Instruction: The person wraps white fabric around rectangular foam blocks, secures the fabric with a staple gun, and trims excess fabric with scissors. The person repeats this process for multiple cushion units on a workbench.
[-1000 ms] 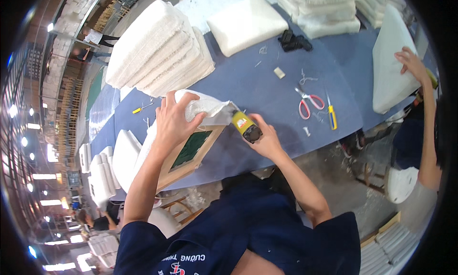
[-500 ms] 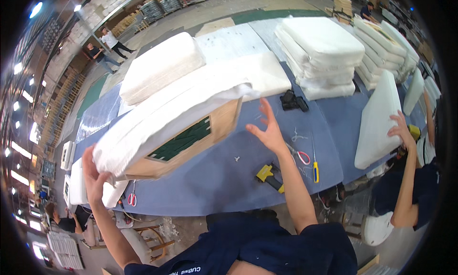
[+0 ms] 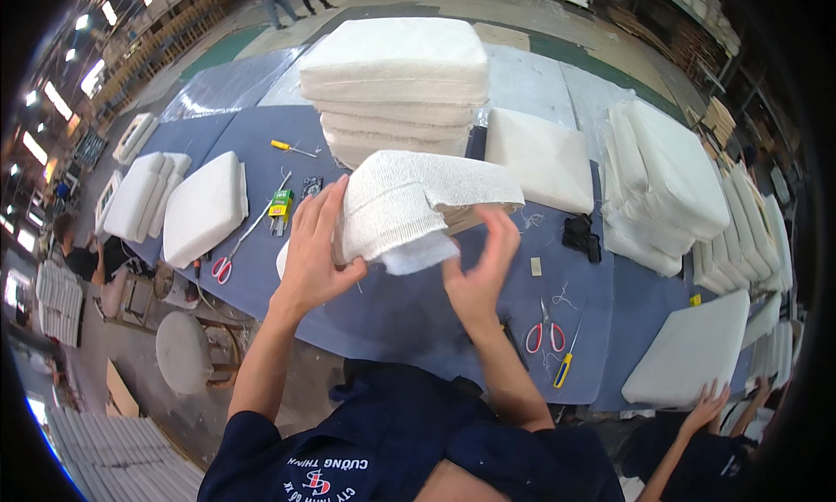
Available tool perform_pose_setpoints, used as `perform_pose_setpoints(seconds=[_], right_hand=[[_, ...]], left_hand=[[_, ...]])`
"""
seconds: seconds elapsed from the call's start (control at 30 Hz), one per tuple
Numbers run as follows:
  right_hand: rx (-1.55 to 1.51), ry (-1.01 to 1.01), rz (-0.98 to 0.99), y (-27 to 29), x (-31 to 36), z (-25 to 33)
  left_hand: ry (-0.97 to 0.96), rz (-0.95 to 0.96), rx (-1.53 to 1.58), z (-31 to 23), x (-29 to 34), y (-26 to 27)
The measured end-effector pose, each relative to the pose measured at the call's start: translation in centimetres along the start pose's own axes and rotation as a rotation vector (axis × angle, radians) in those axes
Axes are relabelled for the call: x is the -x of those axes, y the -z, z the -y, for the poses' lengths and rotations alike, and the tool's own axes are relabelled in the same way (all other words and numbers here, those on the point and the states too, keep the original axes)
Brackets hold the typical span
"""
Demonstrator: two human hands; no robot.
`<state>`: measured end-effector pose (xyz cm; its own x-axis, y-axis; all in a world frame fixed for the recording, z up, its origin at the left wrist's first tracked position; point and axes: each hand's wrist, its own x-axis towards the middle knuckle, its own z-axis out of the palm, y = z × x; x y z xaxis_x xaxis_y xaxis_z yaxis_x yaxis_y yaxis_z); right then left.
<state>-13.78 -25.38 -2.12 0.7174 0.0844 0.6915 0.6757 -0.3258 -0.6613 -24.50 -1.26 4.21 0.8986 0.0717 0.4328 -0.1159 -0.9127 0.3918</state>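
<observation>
A seat cushion with a ribbed white fabric cover [image 3: 387, 193] is held up and tilted in front of me over the blue table. My left hand [image 3: 312, 245] grips its left edge, thumb underneath and fingers along the side. At the near right corner the cover folds open, and white wadding [image 3: 418, 254] hangs out below it. My right hand [image 3: 483, 271] pinches that corner between thumb and fingers, slightly smeared by motion. Just right of this hand, red-handled scissors [image 3: 544, 335] and a yellow screwdriver [image 3: 566, 363] lie among loose threads.
Stacked white cushions [image 3: 392, 62] stand behind, with another pile [image 3: 666, 175] to the right. Beside a green box [image 3: 279, 204] lie more scissors [image 3: 223, 270]. A black tool [image 3: 581, 238] rests right of centre. A co-worker's hand [image 3: 707, 406] holds a cushion [image 3: 688, 350] at the right.
The cushion has turned from its wooden underside to its fabric corner and come to the centre. My right hand, apart from it before, now holds it. My view has shifted too.
</observation>
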Motion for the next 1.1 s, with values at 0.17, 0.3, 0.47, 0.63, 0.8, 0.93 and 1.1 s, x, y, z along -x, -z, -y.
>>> perform_pose_setpoints(seconds=[0.17, 0.3, 0.47, 0.63, 0.8, 0.93, 1.1], right_hand=[[-0.652, -0.24, 0.295, 1.9, 1.3, 4.3], [-0.585, -0.264, 0.361, 0.7, -0.1, 7.1], [-0.771, -0.613, 0.222, 0.2, 0.1, 7.7], [-0.825, -0.2, 0.138, -1.1, 2.0, 3.0], [-0.818, -0.347, 0.24, 0.9, 3.8, 3.1], [-0.74, -0.263, 0.208, 2.6, 3.4, 4.8], [-0.841, -0.437, 0.227, 2.7, 4.6, 4.0]], left_hand=[[0.009, -0.242, 0.101, -2.8, -1.1, -1.8], [0.002, -0.247, 0.073, -5.0, -1.1, -3.1], [-0.04, -0.303, 0.037, -5.4, -1.6, -5.2], [-0.118, -0.464, 0.14, -5.0, -1.9, -6.6], [-0.174, -0.51, 0.137, -5.0, -0.1, -7.6], [-0.179, -0.462, 0.128, -5.7, 0.9, -8.2], [-0.196, -0.481, 0.13, -5.6, 1.2, -8.7]])
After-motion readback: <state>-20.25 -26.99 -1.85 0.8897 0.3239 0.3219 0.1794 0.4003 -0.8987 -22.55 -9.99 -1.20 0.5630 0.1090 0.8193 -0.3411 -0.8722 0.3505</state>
